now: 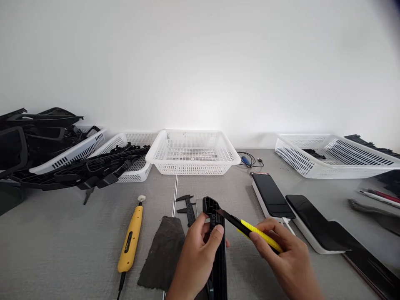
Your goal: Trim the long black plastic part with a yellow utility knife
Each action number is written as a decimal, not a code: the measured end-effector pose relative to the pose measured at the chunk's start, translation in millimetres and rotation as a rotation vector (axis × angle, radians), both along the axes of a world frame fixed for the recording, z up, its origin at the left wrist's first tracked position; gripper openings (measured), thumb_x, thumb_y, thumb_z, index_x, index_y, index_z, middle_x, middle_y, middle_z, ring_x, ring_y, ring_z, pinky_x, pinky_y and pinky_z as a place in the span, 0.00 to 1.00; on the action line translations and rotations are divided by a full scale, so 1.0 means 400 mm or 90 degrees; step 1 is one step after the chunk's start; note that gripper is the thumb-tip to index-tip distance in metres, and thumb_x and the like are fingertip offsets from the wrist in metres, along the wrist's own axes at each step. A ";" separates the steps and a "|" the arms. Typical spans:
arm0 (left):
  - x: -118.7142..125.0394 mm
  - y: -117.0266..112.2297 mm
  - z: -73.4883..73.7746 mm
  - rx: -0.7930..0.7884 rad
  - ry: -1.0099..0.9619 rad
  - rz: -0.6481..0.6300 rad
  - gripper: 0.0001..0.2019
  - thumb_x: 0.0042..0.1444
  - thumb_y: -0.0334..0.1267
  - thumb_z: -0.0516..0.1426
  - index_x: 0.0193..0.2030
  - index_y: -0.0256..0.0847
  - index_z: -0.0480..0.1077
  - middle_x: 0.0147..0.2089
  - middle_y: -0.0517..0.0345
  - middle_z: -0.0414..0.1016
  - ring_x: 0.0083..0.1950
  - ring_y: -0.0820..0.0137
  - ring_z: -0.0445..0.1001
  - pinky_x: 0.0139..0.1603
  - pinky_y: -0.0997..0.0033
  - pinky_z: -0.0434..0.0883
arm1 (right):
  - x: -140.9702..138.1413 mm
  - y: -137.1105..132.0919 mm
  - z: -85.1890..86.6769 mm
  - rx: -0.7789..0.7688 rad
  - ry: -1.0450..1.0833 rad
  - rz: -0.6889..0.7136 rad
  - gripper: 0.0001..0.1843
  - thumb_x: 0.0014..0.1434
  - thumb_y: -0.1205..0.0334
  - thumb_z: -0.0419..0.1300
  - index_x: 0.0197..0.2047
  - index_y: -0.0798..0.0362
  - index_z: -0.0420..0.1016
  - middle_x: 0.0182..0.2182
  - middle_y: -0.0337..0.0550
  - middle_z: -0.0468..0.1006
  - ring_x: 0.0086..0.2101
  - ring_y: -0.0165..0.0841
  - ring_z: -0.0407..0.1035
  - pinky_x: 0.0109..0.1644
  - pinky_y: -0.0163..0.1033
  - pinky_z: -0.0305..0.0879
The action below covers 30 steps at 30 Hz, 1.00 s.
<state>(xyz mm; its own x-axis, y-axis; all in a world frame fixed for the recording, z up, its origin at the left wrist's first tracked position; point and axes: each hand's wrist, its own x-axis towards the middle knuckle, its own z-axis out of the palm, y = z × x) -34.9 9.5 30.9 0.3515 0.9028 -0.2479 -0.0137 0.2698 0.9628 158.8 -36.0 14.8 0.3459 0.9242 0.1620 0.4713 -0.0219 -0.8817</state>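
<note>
My left hand point(203, 246) is closed around a long black plastic part point(221, 258), its ribbed, hollow upper end pointing away from me. In my right hand point(286, 254) is a yellow and black utility knife point(256, 233), gripped by the handle. Its blade point(221, 213) is out and reaches the ribbed end of the part, just above my left thumb. Whether the edge touches the plastic I cannot tell. Left of my left hand lies a dark grey sheet point(165, 252), and a black caliper point(188, 210) rests behind it.
A yellow rotary tool point(131, 239) lies on the left. White baskets point(193, 168) line the wall, the left ones heaped with black plastic parts point(93, 168). Phones on white blocks point(271, 193) lie to the right, near a basket point(300, 164), pens point(381, 196) and a blue cable point(246, 160).
</note>
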 end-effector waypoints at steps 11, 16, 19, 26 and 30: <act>0.008 -0.017 0.016 -0.020 -0.067 0.021 0.22 0.67 0.59 0.56 0.50 0.39 0.72 0.32 0.57 0.78 0.34 0.67 0.75 0.37 0.70 0.71 | 0.035 -0.001 -0.026 -0.023 0.026 0.035 0.20 0.62 0.42 0.64 0.29 0.49 0.73 0.20 0.33 0.67 0.23 0.28 0.59 0.27 0.33 0.56; 0.008 -0.016 0.010 -0.030 -0.057 0.018 0.23 0.65 0.60 0.58 0.47 0.40 0.71 0.31 0.56 0.79 0.33 0.68 0.74 0.35 0.71 0.71 | 0.045 0.003 -0.041 -0.028 0.027 0.019 0.21 0.62 0.41 0.64 0.29 0.49 0.73 0.20 0.33 0.66 0.22 0.28 0.59 0.26 0.32 0.55; 0.011 -0.013 -0.002 -0.028 -0.080 0.019 0.24 0.65 0.62 0.58 0.47 0.40 0.71 0.31 0.57 0.79 0.32 0.68 0.74 0.35 0.71 0.71 | 0.044 0.001 -0.032 0.001 0.016 0.041 0.20 0.63 0.42 0.63 0.29 0.49 0.73 0.20 0.33 0.67 0.22 0.28 0.60 0.26 0.32 0.56; 0.015 -0.014 -0.018 0.000 -0.030 -0.039 0.23 0.67 0.56 0.57 0.58 0.41 0.69 0.37 0.55 0.80 0.41 0.63 0.77 0.40 0.69 0.71 | 0.033 0.003 -0.017 0.067 -0.043 0.028 0.18 0.64 0.44 0.64 0.31 0.49 0.76 0.21 0.34 0.70 0.22 0.28 0.64 0.25 0.31 0.61; 0.015 -0.017 -0.011 -0.012 -0.015 -0.069 0.25 0.68 0.57 0.55 0.62 0.42 0.69 0.36 0.57 0.79 0.42 0.63 0.76 0.43 0.67 0.69 | 0.035 0.006 -0.024 0.094 -0.077 0.053 0.16 0.63 0.46 0.65 0.32 0.49 0.77 0.26 0.38 0.76 0.24 0.30 0.68 0.26 0.32 0.63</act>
<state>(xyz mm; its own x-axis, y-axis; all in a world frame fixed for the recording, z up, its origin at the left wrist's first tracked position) -28.7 2.9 26.4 0.4524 0.8543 -0.2559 -0.0057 0.2897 0.9571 172.8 -33.6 5.1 0.2386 0.9122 0.3330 0.5681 0.1470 -0.8097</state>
